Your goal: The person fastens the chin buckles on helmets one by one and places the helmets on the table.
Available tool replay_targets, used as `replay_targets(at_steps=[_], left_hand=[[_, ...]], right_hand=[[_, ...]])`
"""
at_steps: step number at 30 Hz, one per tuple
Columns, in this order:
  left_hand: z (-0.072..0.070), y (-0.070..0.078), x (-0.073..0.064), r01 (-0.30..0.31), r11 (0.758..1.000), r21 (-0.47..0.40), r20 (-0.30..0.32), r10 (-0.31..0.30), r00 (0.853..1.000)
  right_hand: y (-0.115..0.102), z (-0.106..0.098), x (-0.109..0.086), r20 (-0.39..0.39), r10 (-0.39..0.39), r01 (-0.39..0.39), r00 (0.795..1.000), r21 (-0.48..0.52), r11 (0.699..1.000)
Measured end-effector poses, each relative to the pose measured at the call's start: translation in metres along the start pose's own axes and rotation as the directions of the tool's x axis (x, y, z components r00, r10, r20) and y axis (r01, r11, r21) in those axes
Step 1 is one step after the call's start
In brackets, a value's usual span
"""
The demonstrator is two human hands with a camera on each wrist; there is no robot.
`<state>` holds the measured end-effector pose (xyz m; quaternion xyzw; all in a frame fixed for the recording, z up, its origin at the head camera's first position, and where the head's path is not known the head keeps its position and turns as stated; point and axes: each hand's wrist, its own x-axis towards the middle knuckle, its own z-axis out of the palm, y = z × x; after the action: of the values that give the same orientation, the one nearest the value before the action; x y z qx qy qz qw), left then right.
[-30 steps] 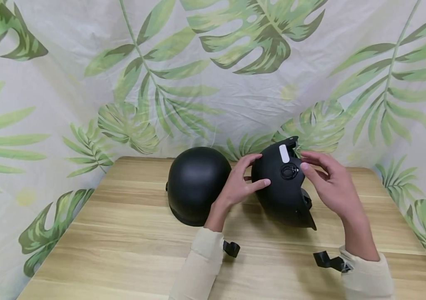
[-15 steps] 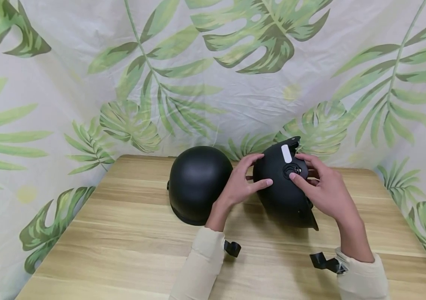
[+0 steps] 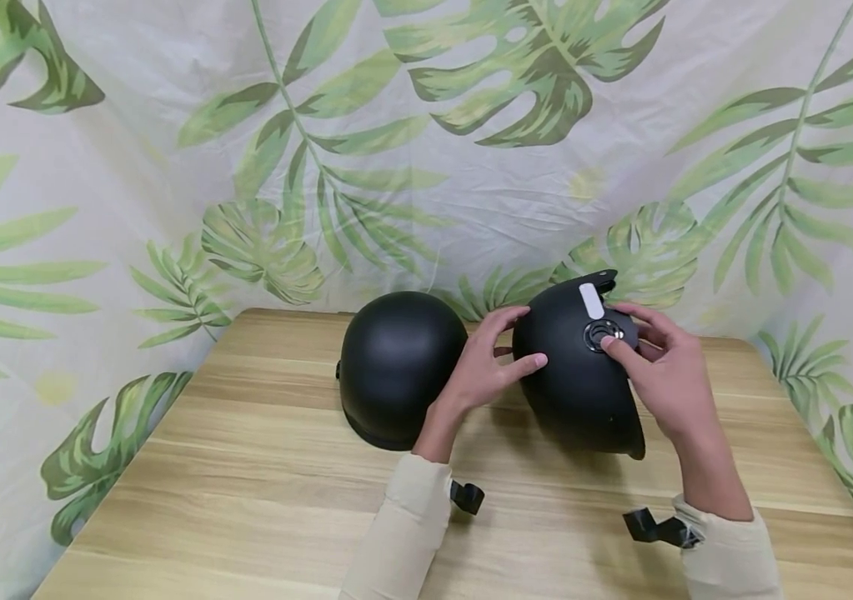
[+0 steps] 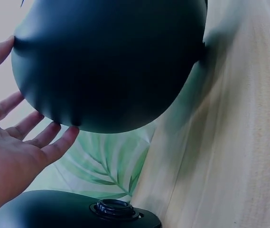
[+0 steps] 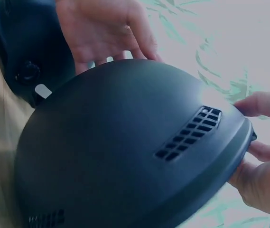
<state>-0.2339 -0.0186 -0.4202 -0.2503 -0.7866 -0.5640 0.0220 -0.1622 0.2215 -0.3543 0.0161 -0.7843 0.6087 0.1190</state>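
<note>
A matte black helmet (image 3: 576,383) tilts on the right, its opening turned to the right. Spread fingertips of my left hand (image 3: 482,371) touch its rounded crown; the left wrist view shows those fingers nearly straight. My right hand (image 3: 669,379) pinches its side edge, thumb on the outside by a round black fitting (image 3: 594,337) and fingers behind the rim. A white oblong patch (image 3: 591,302) sits above that fitting. In the right wrist view, a grid vent (image 5: 189,133) shows on the helmet's shell. The inside is hidden.
A second black helmet (image 3: 402,367) rests dome up just left of my left hand, and its side knob (image 4: 113,207) shows in the left wrist view. Under both lies a wood-grain table (image 3: 246,500). A leaf-patterned cloth (image 3: 471,192) hangs behind the table and at its sides.
My right hand has moved in from beside the rim and taken hold of the helmet's edge. The helmet has turned slightly, its fitting and patch shifting right. My left hand stays at the crown.
</note>
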Motion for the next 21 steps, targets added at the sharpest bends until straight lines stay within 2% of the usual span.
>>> replay_targets(at_steps=[3, 6, 10, 12, 14, 17, 21], left_hand=[[0.0, -0.001, 0.0, -0.01, 1.0, -0.022, -0.017, 0.009, 1.0], [-0.001, -0.001, 0.0, -0.013, 0.999, -0.035, -0.021, 0.012, 1.0], [-0.002, -0.003, 0.0, 0.003, 0.999, -0.042, -0.013, -0.004, 1.0], [-0.002, -0.006, 0.001, 0.027, 0.999, -0.038, 0.009, -0.027, 1.0], [-0.001, -0.009, 0.001, 0.047, 0.998, -0.028, 0.035, -0.046, 0.998], [0.001, -0.013, 0.001, 0.066, 0.997, -0.031, 0.061, -0.064, 0.996], [0.002, -0.016, 0.001, 0.038, 0.998, -0.042, 0.048, -0.036, 0.998]], right_hand=[[0.004, -0.003, 0.002, -0.042, 0.023, -0.013, 0.999, 0.218, 0.976], [0.009, -0.007, 0.003, -0.045, 0.03, -0.009, 0.999, 0.4, 0.917], [0.014, -0.01, 0.001, -0.037, 0.026, -0.002, 0.999, 0.529, 0.848], [0.017, -0.013, -0.001, -0.029, 0.028, -0.006, 0.999, 0.573, 0.82], [0.02, -0.016, -0.002, -0.019, 0.027, -0.011, 0.999, 0.594, 0.805], [0.022, -0.018, -0.004, -0.004, 0.025, -0.018, 1.0, 0.596, 0.802], [0.023, -0.019, -0.004, 0.018, 0.012, -0.02, 1.0, 0.599, 0.801]])
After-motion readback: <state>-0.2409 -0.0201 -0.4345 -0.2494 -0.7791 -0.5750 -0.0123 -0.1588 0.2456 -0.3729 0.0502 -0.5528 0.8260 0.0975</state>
